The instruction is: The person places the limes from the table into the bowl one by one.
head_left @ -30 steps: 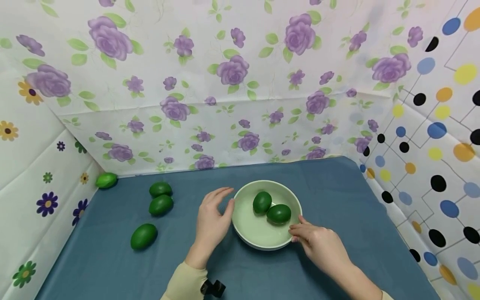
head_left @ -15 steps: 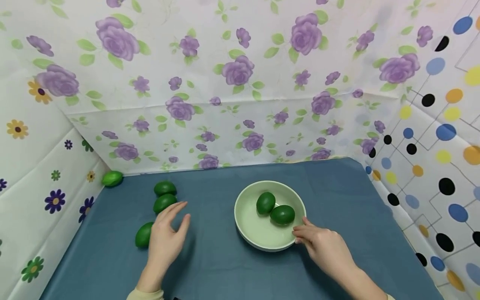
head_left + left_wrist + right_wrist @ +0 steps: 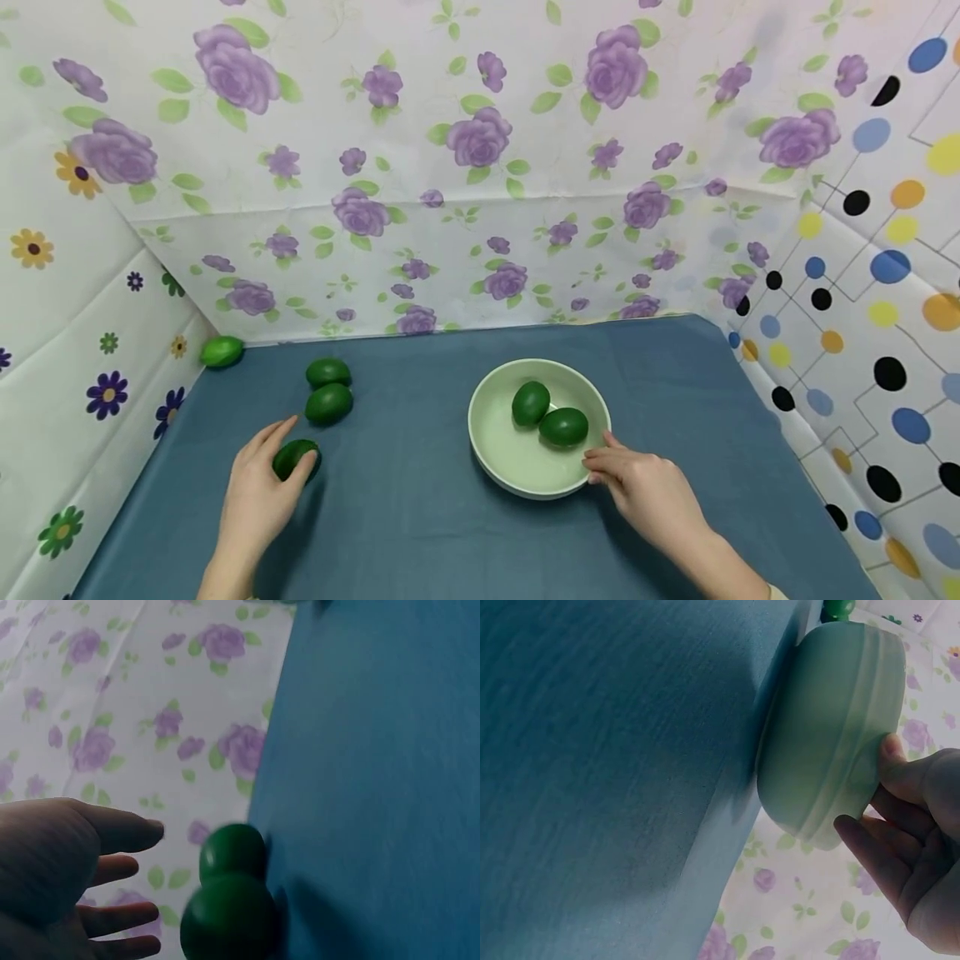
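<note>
My left hand is at the left, its thumb and fingers spread to either side of a dark green, avocado-like fruit. In the left wrist view the fingers look nearly straight, beside two more such fruits. Those two lie touching each other, farther back on the cloth. A pale green bowl stands right of the middle and contains two dark green fruits. My right hand holds the bowl's right rim, with the thumb against its wall in the right wrist view.
A brighter green, lime-like fruit lies in the back left corner. Blue cloth covers the table. Flower-printed sheeting rises behind it, and a dotted sheet borders the right side.
My left hand has left the bowl's left side and moved leftward to the nearest loose fruit. The right hand has stayed at the bowl's rim; the head view has shifted slightly.
</note>
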A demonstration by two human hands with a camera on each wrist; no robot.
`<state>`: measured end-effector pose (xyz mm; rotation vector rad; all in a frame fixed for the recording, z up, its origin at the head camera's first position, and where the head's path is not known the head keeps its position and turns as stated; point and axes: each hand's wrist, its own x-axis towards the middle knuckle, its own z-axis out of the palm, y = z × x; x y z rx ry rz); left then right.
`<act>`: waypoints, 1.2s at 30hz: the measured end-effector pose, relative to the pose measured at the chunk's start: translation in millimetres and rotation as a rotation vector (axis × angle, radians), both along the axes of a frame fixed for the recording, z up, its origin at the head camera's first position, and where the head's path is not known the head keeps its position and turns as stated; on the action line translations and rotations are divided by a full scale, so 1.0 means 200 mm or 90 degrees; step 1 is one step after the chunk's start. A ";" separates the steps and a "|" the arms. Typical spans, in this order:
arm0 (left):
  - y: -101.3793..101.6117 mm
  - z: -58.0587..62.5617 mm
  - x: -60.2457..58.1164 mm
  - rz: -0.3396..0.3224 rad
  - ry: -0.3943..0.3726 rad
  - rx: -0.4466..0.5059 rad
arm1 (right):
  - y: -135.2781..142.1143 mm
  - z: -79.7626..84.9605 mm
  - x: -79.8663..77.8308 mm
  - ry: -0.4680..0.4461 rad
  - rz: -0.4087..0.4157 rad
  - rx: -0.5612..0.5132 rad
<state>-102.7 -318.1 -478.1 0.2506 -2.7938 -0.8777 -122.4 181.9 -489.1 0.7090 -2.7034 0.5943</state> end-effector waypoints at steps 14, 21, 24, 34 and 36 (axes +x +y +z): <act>-0.15 -0.06 0.00 -0.071 -0.128 -0.027 | -0.01 -0.02 0.02 -0.011 -0.010 -0.024; -0.14 -0.06 -0.04 -0.056 -0.155 -0.038 | -0.01 -0.01 0.01 -0.025 -0.023 -0.035; -0.15 -0.07 -0.05 -0.044 -0.166 -0.041 | -0.01 0.00 0.00 -0.031 -0.018 -0.034; -0.13 -0.07 -0.06 -0.021 -0.188 -0.039 | -0.01 0.01 0.00 -0.044 -0.022 -0.027; -0.13 -0.08 -0.07 -0.017 -0.188 -0.033 | 0.00 0.02 0.00 -0.045 -0.023 -0.022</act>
